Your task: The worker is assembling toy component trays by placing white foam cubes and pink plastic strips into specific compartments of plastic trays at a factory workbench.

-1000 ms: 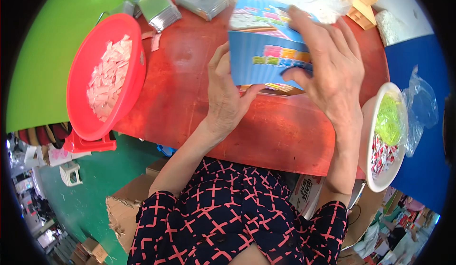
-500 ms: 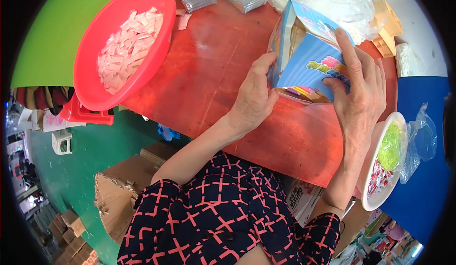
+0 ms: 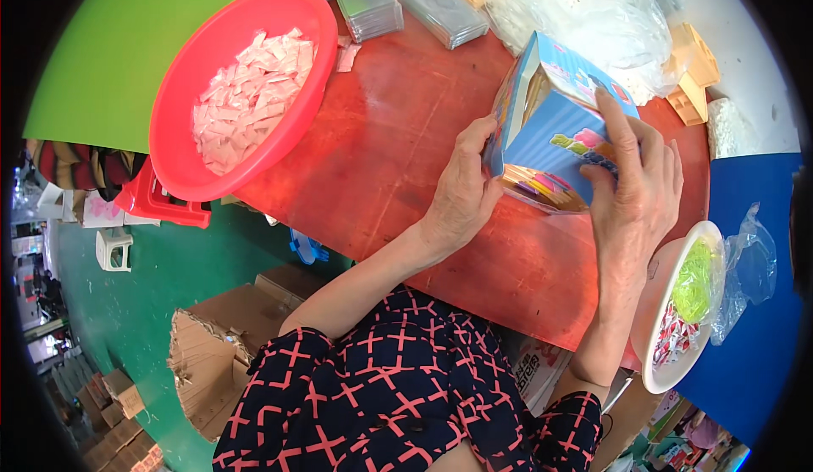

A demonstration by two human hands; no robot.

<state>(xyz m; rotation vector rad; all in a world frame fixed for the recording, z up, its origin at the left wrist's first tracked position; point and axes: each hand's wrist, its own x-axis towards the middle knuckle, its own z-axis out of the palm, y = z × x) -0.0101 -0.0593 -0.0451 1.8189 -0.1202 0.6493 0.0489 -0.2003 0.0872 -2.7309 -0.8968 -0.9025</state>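
A small blue card box (image 3: 566, 143) is held up between two hands over the red worktop (image 3: 364, 176), right of centre and before the person. The left hand (image 3: 464, 191) is part-curled at the box's left side, fingers bent around that edge and thumb near the lower left corner. The right hand (image 3: 633, 186) is half open across the right side, its index finger stretched over the upper printed face and its thumb against the blue front, so the box sits between the two. Outlined, multicoloured lettering runs across that blue front, partly covered by the right thumb; the upper face carries a coloured picture, too small to make out. More printing shows on a white carton (image 3: 542, 370) below the worktop, partly hidden by the patterned clothing. The box is tilted, its blue front turned toward the person and its lettering sloping down to the right; a gap opens along its left side, with something tan inside, and coloured stripes show at its lower end. Foreshortening leaves its long axis uncertain. A pink tub (image 3: 174, 125) of small pale packets (image 3: 254, 104) stands left, a white bowl (image 3: 667, 379) right.
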